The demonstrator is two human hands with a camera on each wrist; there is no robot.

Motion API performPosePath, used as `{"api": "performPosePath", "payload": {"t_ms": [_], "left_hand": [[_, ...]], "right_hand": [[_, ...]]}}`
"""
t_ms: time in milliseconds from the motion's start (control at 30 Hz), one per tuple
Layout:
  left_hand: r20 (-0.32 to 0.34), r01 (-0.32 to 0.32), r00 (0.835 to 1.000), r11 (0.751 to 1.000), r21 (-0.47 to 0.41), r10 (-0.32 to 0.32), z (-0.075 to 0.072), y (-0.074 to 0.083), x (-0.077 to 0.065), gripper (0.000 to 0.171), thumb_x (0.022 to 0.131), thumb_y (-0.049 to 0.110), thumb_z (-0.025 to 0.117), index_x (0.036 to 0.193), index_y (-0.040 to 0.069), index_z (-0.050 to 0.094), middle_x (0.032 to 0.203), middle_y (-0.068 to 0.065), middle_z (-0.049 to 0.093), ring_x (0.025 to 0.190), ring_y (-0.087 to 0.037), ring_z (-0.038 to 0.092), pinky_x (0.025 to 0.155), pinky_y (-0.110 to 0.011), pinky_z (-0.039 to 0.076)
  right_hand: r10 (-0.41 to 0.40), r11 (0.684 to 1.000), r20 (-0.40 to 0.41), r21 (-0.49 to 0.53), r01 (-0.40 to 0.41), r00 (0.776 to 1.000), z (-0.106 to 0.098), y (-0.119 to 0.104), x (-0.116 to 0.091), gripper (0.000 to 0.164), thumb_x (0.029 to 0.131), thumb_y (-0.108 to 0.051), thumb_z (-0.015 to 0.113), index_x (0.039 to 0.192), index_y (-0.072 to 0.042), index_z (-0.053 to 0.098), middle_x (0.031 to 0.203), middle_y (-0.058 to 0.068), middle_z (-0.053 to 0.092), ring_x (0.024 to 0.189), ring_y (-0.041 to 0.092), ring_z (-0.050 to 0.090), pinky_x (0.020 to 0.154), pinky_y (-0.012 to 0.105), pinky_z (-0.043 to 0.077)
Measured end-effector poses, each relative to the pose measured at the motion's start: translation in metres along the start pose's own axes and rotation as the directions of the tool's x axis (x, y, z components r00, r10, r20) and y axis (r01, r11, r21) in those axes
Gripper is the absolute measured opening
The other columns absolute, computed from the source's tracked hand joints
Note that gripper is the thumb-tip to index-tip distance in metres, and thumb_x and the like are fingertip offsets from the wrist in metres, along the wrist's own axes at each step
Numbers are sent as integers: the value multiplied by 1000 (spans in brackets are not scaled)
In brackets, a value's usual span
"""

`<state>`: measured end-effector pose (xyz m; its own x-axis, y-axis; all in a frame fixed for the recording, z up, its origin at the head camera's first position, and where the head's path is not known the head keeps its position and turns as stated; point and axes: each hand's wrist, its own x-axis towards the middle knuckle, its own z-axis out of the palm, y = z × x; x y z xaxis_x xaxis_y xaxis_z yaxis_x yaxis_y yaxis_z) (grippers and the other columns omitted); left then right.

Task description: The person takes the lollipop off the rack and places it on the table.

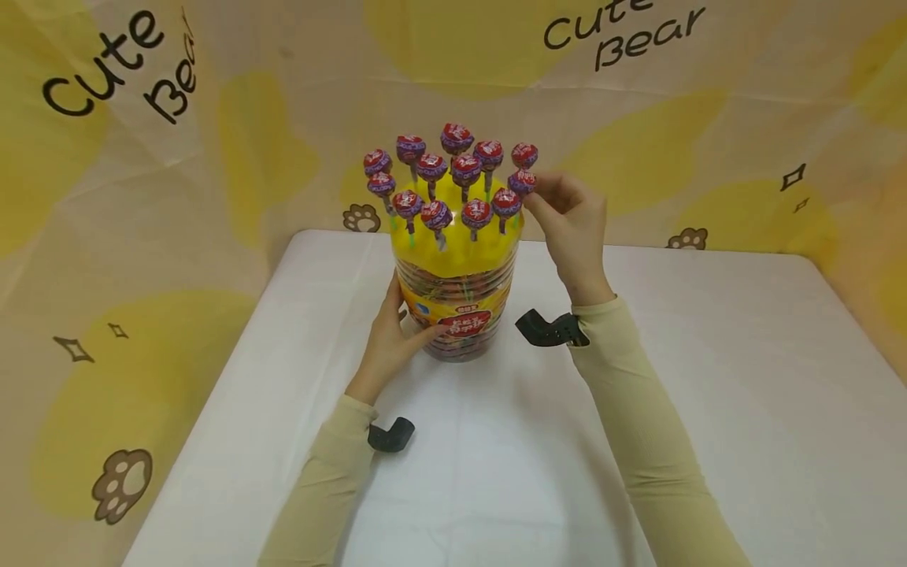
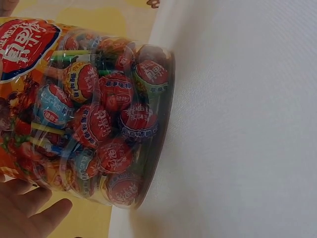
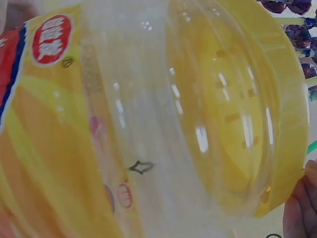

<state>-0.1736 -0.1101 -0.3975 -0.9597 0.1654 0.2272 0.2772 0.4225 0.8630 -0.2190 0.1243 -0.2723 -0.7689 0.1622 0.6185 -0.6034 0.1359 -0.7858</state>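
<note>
A clear plastic jar (image 1: 464, 287) with a fruit-printed label stands upright on the table. Its yellow lid (image 1: 453, 258) carries a ring of lollipops (image 1: 436, 214) in red and purple wrappers, upright on their sticks. Low on the jar's left side, my left hand (image 1: 390, 339) grips it, thumb across the label and other fingers partly hidden behind. At the lid's right edge my right hand (image 1: 575, 228) pinches a lollipop (image 1: 522, 182) just below its head. The right wrist view shows fingertips (image 3: 299, 203) beside the lid's rim. Loose lollipops (image 2: 116, 91) fill the jar's lower part.
A white-covered table (image 1: 708, 394) extends around the jar. Behind it and to the left hangs a yellow patterned cloth (image 1: 638, 142) with printed lettering. Black camera mounts (image 1: 549, 327) sit on both wrists.
</note>
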Motion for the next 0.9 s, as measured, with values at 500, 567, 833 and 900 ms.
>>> {"api": "performPosePath", "payload": {"t_ms": [500, 567, 833, 900], "left_hand": [[10, 18, 1000, 1000, -2, -18, 2, 0, 1, 102, 81, 26, 75, 153, 13, 3, 153, -11, 24, 138, -28, 27, 109, -48, 32], [13, 18, 1000, 1000, -6, -18, 2, 0, 2, 103, 81, 27, 75, 153, 14, 3, 153, -10, 23, 139, -26, 26, 109, -47, 32], [19, 19, 1000, 999, -28, -19, 1, 1, 2, 102, 82, 28, 74, 153, 16, 1, 155, -8, 21, 140, -24, 24, 109, -46, 32], [20, 26, 999, 999, -30, -25, 1, 0, 1, 102, 82, 29, 74, 153, 16, 1, 155, -7, 21, 140, -24, 24, 110, -46, 31]], "right_hand": [[153, 965, -75, 228, -133, 985, -41, 0, -15, 5, 82, 3, 70, 84, -1, 70, 84, 7, 66, 73, 17, 63, 75, 24, 54], [198, 960, -74, 218, -178, 977, -51, 8, -23, 6, 82, 3, 70, 83, -3, 71, 83, 6, 67, 73, 16, 63, 75, 24, 54], [376, 914, -7, 166, -369, 927, -75, 38, -52, 5, 82, 3, 69, 87, 1, 70, 82, 2, 68, 73, 13, 65, 76, 21, 55], [402, 902, 27, 160, -401, 915, -77, 43, -57, 4, 83, 2, 69, 87, 2, 69, 81, 2, 69, 74, 13, 65, 75, 21, 55]]}}
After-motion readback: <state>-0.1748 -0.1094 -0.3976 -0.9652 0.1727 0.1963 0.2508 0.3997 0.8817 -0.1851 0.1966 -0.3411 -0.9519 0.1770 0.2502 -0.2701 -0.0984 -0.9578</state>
